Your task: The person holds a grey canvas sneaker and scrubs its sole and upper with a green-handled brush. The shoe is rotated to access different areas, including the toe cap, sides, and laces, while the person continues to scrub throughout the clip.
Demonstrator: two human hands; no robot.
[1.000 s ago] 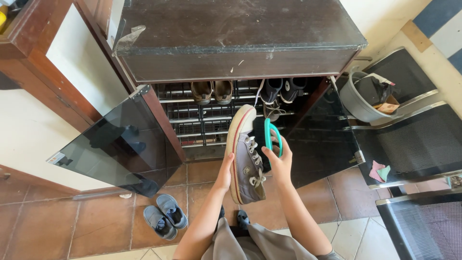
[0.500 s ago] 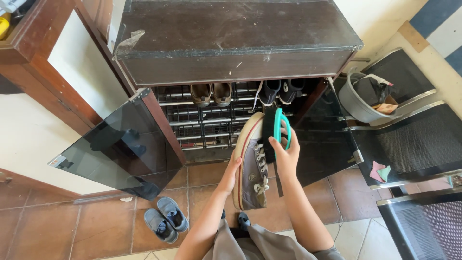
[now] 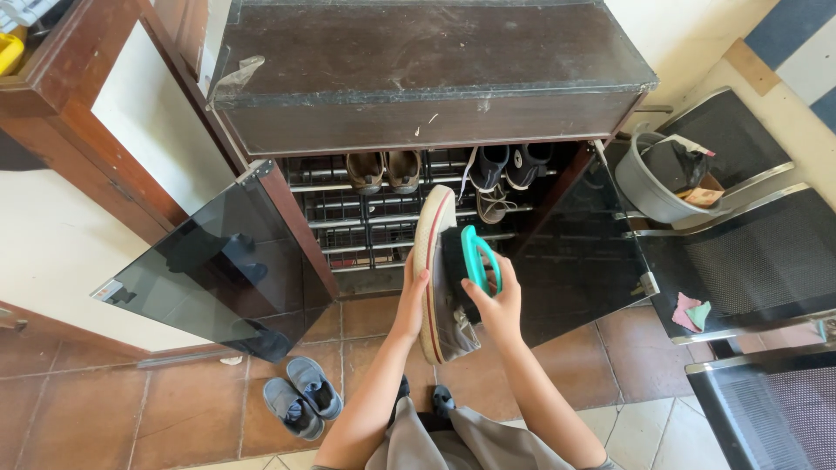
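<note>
My left hand [image 3: 407, 306] grips the sole side of a grey lace-up sneaker [image 3: 438, 287] with a white and red-striped sole, held upright in front of me. My right hand [image 3: 493, 305] holds a black brush with a teal handle [image 3: 470, 258] pressed against the sneaker's upper, covering the laces. Both hands are in front of an open shoe cabinet [image 3: 427, 87] with wire racks.
Brown shoes [image 3: 383, 168] and dark sneakers [image 3: 509, 164] sit on the racks. Two dark glass cabinet doors [image 3: 218, 261] stand open to either side. A small blue pair of shoes [image 3: 300, 396] lies on the tiled floor at left. At right, black mesh chairs [image 3: 749, 244] carry a grey bucket [image 3: 653, 183].
The brush has moved down and left along the sneaker's upper, from near the toe toward the laces. The sneaker has turned more edge-on, sole toward my left.
</note>
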